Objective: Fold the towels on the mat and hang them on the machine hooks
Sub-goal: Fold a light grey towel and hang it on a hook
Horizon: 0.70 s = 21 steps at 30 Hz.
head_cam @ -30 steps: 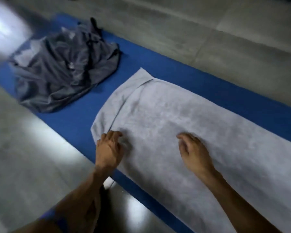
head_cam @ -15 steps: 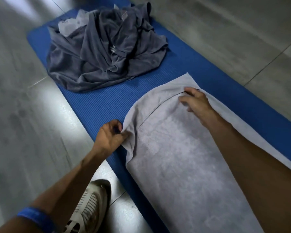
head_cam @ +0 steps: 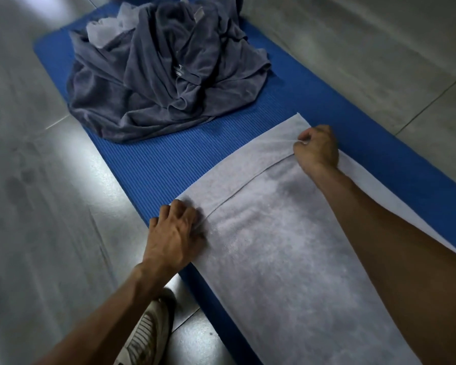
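Observation:
A light grey towel (head_cam: 282, 248) lies flat along the blue mat (head_cam: 169, 159), its short end toward the far side. My left hand (head_cam: 175, 233) grips the near-left corner of that end, fingers curled into the cloth. My right hand (head_cam: 317, 148) pinches the far-right corner, with the fabric bunched between thumb and fingers. A crumpled heap of dark grey towels (head_cam: 163, 75) sits at the far end of the mat, with a paler towel (head_cam: 111, 27) poking out behind it.
Glossy grey floor tiles (head_cam: 37, 180) surround the mat on both sides. My shoe (head_cam: 145, 335) stands on the floor just left of the mat's near edge. No machine or hooks appear in view.
My right hand has moved outward to the towel's far-right corner and closed on it. My left hand keeps its hold on the near-left corner. The view has shifted closer.

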### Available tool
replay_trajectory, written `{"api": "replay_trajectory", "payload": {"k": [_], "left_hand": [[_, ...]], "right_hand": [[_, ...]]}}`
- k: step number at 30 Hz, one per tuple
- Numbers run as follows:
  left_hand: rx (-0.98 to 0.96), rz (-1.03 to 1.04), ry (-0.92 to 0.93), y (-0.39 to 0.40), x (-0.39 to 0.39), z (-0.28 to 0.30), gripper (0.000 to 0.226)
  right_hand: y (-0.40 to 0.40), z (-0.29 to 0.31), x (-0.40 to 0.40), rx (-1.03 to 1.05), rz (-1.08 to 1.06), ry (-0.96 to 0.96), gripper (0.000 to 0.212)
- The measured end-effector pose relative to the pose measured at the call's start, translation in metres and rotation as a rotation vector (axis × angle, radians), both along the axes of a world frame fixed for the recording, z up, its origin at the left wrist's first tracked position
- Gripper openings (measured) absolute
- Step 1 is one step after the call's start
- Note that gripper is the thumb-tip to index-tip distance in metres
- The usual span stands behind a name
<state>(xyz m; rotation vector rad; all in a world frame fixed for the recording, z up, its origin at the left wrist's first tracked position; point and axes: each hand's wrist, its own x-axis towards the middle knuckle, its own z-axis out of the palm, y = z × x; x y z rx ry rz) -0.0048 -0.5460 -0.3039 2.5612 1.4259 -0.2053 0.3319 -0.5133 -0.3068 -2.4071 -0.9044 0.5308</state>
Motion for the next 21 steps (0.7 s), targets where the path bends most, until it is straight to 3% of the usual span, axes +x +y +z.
{"api": "replay_trajectory", "payload": {"k": [3, 8, 11, 14, 16, 19, 21], "left_hand": [[0.015, -0.003, 0.076, 0.001, 0.001, -0.001, 0.055], [-0.041, -0.035, 0.187, 0.002, -0.001, 0.002, 0.077], [-0.087, -0.069, 0.174, 0.007, -0.003, 0.005, 0.074], [-0.183, 0.015, -0.105, 0.018, -0.005, 0.007, 0.059], [-0.22, 0.19, -0.254, 0.028, -0.003, 0.003, 0.054], [-0.299, 0.425, -0.155, 0.039, 0.008, 0.007, 0.044], [-0.187, 0.32, -0.08, 0.034, 0.019, 0.022, 0.033]], "right_hand": [[0.005, 0.004, 0.01, -0.031, 0.025, 0.117, 0.018], [0.011, 0.016, 0.029, -0.026, -0.039, 0.404, 0.048], [0.013, 0.015, 0.037, 0.013, -0.057, 0.51, 0.055], [0.014, 0.013, 0.029, 0.035, -0.009, 0.447, 0.056], [0.012, 0.011, 0.017, 0.074, -0.002, 0.263, 0.047], [0.001, 0.011, -0.01, 0.123, -0.02, 0.047, 0.032], [-0.008, 0.017, -0.03, 0.183, -0.021, 0.106, 0.025]]}}
